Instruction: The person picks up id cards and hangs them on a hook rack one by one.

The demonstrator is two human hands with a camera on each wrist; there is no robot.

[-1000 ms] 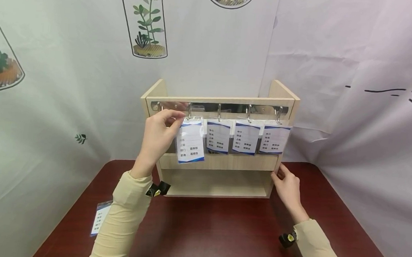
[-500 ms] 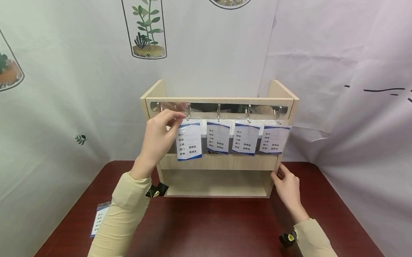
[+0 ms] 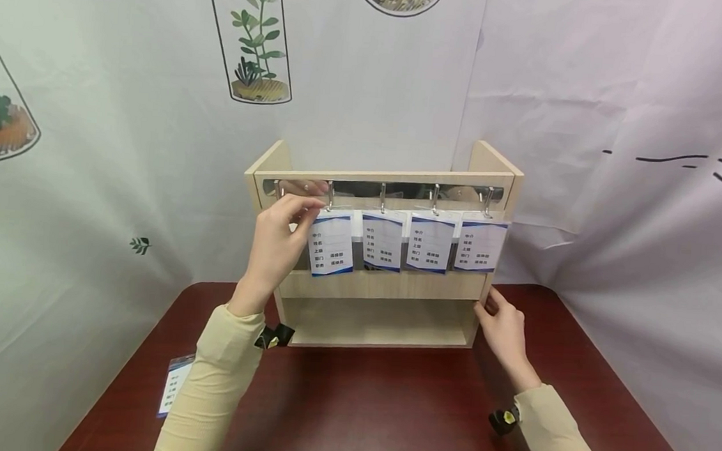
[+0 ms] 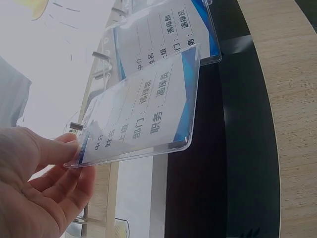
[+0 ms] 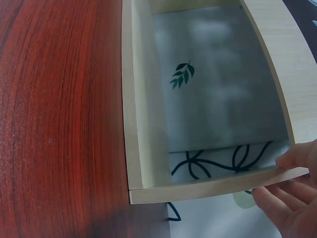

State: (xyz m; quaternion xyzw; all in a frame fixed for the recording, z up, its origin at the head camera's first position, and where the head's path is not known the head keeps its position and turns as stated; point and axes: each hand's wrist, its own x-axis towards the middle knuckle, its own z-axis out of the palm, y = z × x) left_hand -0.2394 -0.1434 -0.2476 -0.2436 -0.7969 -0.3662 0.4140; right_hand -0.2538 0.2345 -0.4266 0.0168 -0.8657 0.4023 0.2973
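My left hand (image 3: 280,239) pinches the top corner of a clear-sleeved badge (image 3: 332,243) at the second hook from the left on a metal hook rail (image 3: 357,187). In the left wrist view, thumb and fingers grip that badge (image 4: 136,111) by its upper edge, close to a hook. Three more badges hang to the right, including this one (image 3: 430,244). My right hand (image 3: 501,326) grips the right side panel of the pale wooden rack (image 3: 388,283). In the right wrist view, the thumb lies inside the panel (image 5: 213,187) and the fingers outside.
Another badge (image 3: 172,385) lies on the dark red table (image 3: 373,408) at the left, partly hidden by my left sleeve. The leftmost hook is mostly behind my left hand. A printed white curtain (image 3: 377,80) stands behind the rack and along both sides.
The held badge has come slightly up and back, and hangs more level with the other badges. My left hand keeps its pinch on it. The right hand stays on the side panel.
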